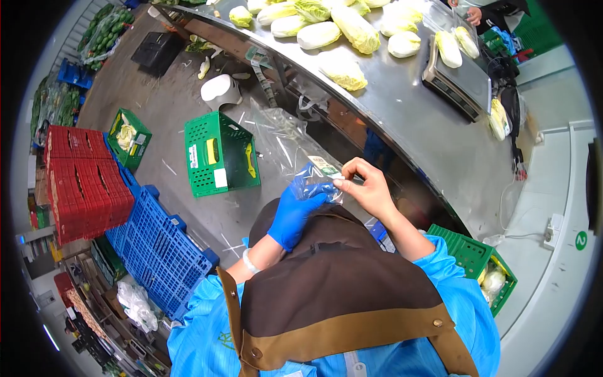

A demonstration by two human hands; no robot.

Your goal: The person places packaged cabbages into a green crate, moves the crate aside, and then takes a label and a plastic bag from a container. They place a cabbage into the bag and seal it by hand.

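My left hand (294,213), in a blue glove, is closed around the gathered end of a clear plastic bag (279,135). The rest of the bag spreads away from me toward the table's edge. A small printed label (323,166) shows on the bag just above the gloved fingers. My bare right hand (372,190) pinches the bag's edge beside the label, thumb against forefinger. Both hands are in front of my dark apron (339,276), close together.
Napa cabbages (355,31) lie on the steel table (408,103) ahead, with two on a scale (461,81). Another person's hand (474,15) shows at top right. A green crate (204,157) stands on the floor, near red crates (88,182), a blue pallet (157,245) and a white stool (221,91).
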